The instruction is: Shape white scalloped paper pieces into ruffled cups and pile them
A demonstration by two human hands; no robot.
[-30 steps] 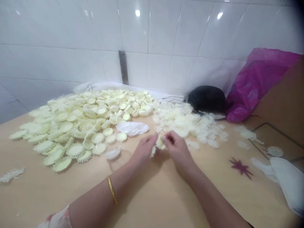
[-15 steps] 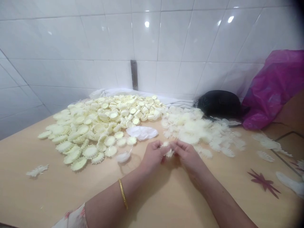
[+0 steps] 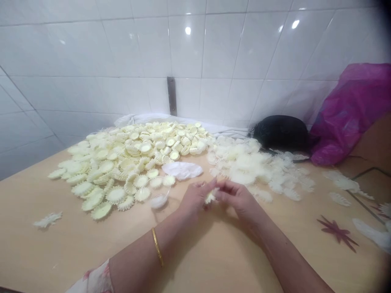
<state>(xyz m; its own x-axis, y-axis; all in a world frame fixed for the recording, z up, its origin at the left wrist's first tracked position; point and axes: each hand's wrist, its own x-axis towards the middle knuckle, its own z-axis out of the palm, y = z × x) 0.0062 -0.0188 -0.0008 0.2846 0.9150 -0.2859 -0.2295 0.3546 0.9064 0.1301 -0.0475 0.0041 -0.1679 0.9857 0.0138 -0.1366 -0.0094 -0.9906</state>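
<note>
My left hand is closed on a small pale frilled piece, cream-coloured with a toothed edge like a flower. The fingers of my right hand pinch the same piece from the other side, so both hands meet around it just above the table. Part of the piece is hidden behind the fingers. A small clear dish with white stuff in it stands left of my left hand. Beyond both hands lies a folded white cloth or paper.
A large heap of cream fluted cups spreads at the left, and thin white frilled petals pile up at the right. A black bundle and a magenta plastic bag stand at the back right. A dark red star-shaped piece lies nearer.
My fingers have shifted on the frilled piece; the left thumb is raised and the piece sits slightly further left, turned differently. The heaps look the same.
</note>
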